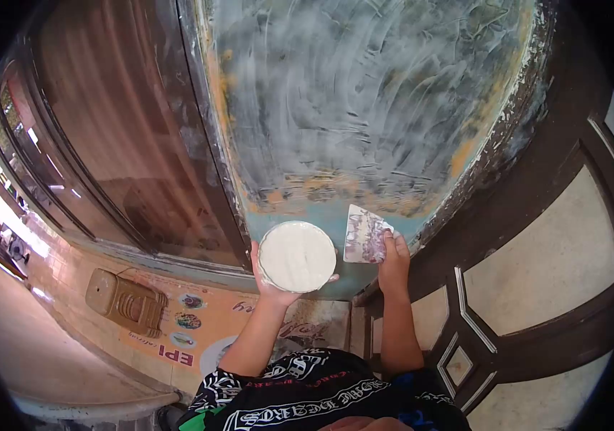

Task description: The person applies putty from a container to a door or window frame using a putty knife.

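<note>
A round container (pixel 297 256) filled to the top with smooth white paste rests in my left hand (pixel 275 289), whose fingers wrap round its rim from below. To its right, my right hand (pixel 394 260) grips a flat, pale scraper (pixel 364 235) smeared with reddish-brown and white marks. The scraper stands upright, apart from the container. Before both hands is a wall panel (pixel 364 100) with streaky grey-white coating, orange patches and a bare blue-green band near its bottom.
Brown-framed glass (pixel 106 129) stands at the left. A dark wooden door with pale panels (pixel 551 251) is at the right. On the tiled floor lie a brown plastic stool (pixel 129 302) and an orange printed banner (pixel 210 316).
</note>
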Demonstrator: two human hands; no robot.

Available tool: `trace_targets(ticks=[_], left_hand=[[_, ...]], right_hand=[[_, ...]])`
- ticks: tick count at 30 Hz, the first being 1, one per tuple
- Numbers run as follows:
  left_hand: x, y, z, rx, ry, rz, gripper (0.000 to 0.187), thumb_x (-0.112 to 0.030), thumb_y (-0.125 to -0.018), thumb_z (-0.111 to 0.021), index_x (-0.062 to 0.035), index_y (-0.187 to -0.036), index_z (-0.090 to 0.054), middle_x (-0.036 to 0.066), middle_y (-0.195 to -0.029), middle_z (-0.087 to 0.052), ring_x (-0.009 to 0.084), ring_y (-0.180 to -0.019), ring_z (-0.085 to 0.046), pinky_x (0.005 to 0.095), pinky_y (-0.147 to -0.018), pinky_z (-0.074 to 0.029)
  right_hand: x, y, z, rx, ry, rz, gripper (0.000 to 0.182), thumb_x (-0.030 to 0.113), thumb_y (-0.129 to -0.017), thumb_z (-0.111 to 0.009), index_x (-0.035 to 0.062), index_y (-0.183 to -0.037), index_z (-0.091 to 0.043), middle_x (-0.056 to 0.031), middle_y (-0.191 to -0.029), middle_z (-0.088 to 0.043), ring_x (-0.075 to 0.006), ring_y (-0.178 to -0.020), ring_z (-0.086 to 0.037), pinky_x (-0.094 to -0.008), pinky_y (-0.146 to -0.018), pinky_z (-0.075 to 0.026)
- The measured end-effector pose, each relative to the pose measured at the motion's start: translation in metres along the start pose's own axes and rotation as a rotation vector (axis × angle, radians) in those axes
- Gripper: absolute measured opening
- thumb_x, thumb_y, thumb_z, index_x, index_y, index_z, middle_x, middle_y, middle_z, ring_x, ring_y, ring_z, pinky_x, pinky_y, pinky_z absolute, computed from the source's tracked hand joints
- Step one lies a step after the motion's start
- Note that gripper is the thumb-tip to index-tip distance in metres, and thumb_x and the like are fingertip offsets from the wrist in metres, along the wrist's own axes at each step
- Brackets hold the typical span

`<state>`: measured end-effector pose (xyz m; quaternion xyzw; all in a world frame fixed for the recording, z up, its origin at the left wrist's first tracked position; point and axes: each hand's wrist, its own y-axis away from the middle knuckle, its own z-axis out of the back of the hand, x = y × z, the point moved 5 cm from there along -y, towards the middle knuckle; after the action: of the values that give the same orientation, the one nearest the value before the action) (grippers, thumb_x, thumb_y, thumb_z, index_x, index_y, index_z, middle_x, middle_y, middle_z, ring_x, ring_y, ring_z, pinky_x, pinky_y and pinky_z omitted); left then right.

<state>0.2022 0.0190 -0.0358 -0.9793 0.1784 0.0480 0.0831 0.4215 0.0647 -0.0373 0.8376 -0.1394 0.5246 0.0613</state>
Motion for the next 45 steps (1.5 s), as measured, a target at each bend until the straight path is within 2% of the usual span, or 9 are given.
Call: trace_targets(ticks=[5, 7, 14, 18, 23, 26, 33, 41, 45], left_hand=[[-0.012, 0.006, 0.001, 0.032, 0.084, 0.0, 0.093, -0.082, -0.082, -0.043, -0.0214, -0.152, -0.035, 0.015, -0.156, -0.034, 0.0475, -0.14, -0.035, 0.0858, -0.1, -0.021], [-0.017, 0.004, 0.0, 0.029, 0.076, 0.012, 0.092, -0.082, -0.082, -0.041, -0.0211, -0.152, -0.035, 0.015, -0.157, -0.034, 0.0471, -0.14, -0.035, 0.0855, -0.101, -0.02], [-0.004, -0.014, -0.003, 0.12, 0.037, 0.093, 0.089, -0.079, -0.086, -0.039, -0.018, -0.151, -0.038, 0.016, -0.156, -0.036, 0.0467, -0.138, -0.037, 0.0842, -0.098, -0.024], [0.014, -0.024, -0.018, 0.065, 0.345, 0.208, 0.093, -0.085, -0.082, -0.035, -0.0209, -0.151, -0.037, 0.015, -0.157, -0.034, 0.0475, -0.139, -0.035, 0.0833, -0.101, -0.024], [0.038, -0.038, -0.032, 0.083, 0.038, 0.219, 0.094, -0.085, -0.081, -0.036, -0.0217, -0.15, -0.038, 0.014, -0.156, -0.035, 0.0479, -0.138, -0.037, 0.0843, -0.1, -0.023], [0.045, -0.042, -0.041, 0.153, 0.005, 0.211, 0.093, -0.084, -0.081, -0.037, -0.022, -0.151, -0.037, 0.014, -0.156, -0.035, 0.0483, -0.139, -0.035, 0.0846, -0.101, -0.022], [0.051, -0.051, -0.061, 0.147, -0.102, 0.185, 0.094, -0.084, -0.082, -0.037, -0.0211, -0.152, -0.034, 0.015, -0.156, -0.034, 0.0484, -0.139, -0.035, 0.085, -0.101, -0.023], [0.079, -0.067, -0.048, 0.12, -0.019, 0.238, 0.092, -0.083, -0.083, -0.036, -0.0191, -0.15, -0.038, 0.015, -0.155, -0.036, 0.0482, -0.139, -0.036, 0.084, -0.102, -0.023], [0.1, -0.09, -0.049, 0.11, -0.018, 0.367, 0.089, -0.082, -0.083, -0.036, -0.0221, -0.149, -0.041, 0.013, -0.154, -0.038, 0.0478, -0.138, -0.038, 0.0859, -0.1, -0.021]], right_hand=[[0.016, 0.033, -0.028, 0.02, -0.039, -0.093, 0.018, 0.019, -0.103, -0.051, 0.0049, -0.111, -0.059, 0.0018, -0.087, -0.059, -0.005, -0.075, -0.053, -0.0228, -0.065, -0.043], [0.002, 0.033, -0.021, 0.226, 0.01, -0.106, 0.022, 0.019, -0.102, -0.052, 0.0051, -0.119, -0.056, 0.0012, -0.085, -0.058, -0.0058, -0.074, -0.053, -0.0225, -0.065, -0.04], [0.057, 0.074, -0.034, 0.472, -0.162, 0.04, 0.018, 0.014, -0.098, -0.057, 0.0045, -0.113, -0.055, -0.0095, -0.095, -0.066, -0.0146, -0.081, -0.058, -0.0253, -0.07, -0.042], [0.078, 0.082, -0.015, 0.307, 0.149, 0.27, 0.018, 0.003, -0.093, -0.061, 0.003, -0.11, -0.053, -0.0113, -0.098, -0.067, -0.015, -0.087, -0.061, -0.0265, -0.074, -0.045], [0.117, 0.078, 0.01, 0.104, 0.337, 0.28, 0.011, 0.006, -0.097, -0.062, 0.0051, -0.098, -0.05, -0.0026, -0.058, -0.058, -0.009, -0.046, -0.053, -0.024, -0.048, -0.043], [0.113, 0.069, 0.041, 0.03, 0.001, 0.131, 0.009, 0.018, -0.103, -0.053, 0.0126, -0.097, -0.05, 0.0036, -0.051, -0.04, -0.0057, -0.038, -0.035, -0.022, -0.042, -0.029], [0.015, 0.043, 0.129, 0.226, -0.924, -0.416, 0.044, 0.033, -0.109, -0.036, 0.016, -0.072, -0.053, 0.0071, -0.054, -0.044, -0.0057, -0.041, -0.037, -0.022, -0.045, -0.031], [-0.024, 0.089, 0.179, 0.274, -0.991, -0.586, 0.045, 0.034, -0.108, -0.038, 0.0177, -0.071, -0.056, 0.0058, -0.046, -0.043, -0.0057, -0.042, -0.037, -0.0218, -0.043, -0.029], [-0.02, 0.11, 0.198, 0.347, -0.777, -0.491, 0.015, 0.03, -0.1, -0.056, 0.017, -0.095, -0.062, 0.0049, -0.058, -0.056, -0.0049, -0.058, -0.053, -0.0249, -0.049, -0.036]])
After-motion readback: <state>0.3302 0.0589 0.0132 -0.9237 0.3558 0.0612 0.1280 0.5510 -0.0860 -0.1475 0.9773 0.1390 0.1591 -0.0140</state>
